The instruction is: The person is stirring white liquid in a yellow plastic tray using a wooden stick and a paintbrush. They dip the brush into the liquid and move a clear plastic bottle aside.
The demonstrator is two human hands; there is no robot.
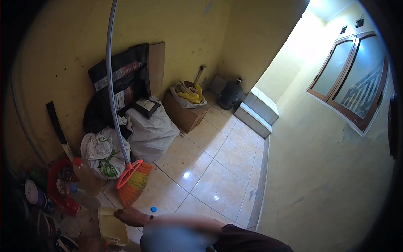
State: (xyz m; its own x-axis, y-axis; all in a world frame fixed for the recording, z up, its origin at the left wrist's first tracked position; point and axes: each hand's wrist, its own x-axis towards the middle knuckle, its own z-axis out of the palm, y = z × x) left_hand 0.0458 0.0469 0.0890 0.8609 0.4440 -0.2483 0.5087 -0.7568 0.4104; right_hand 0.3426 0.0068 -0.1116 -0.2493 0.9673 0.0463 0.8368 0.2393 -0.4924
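Observation:
My right hand [132, 216], with a dark band at the wrist, has its fingers closed on the rim of a cream plastic tray [112, 227], perhaps a dustpan. In deep shadow at the bottom edge lies my left hand [90, 242], beside the tray; its fingers are too dark to make out. A small orange-red piece shows near it. Just beyond the tray, a broom [134, 185] with orange, yellow and green bristles rests on the tiles, its grey handle rising out of view at the top. A blue bottle cap [153, 209] sits on the floor to the right of my right hand.
At left stand a red basin [71, 205], plastic bottles [85, 176] and several tins. White sacks [153, 128] and black packaging lean along the yellow wall. Farther off are a cardboard box [184, 113], a dark water jug [230, 94] and tiled steps [257, 111].

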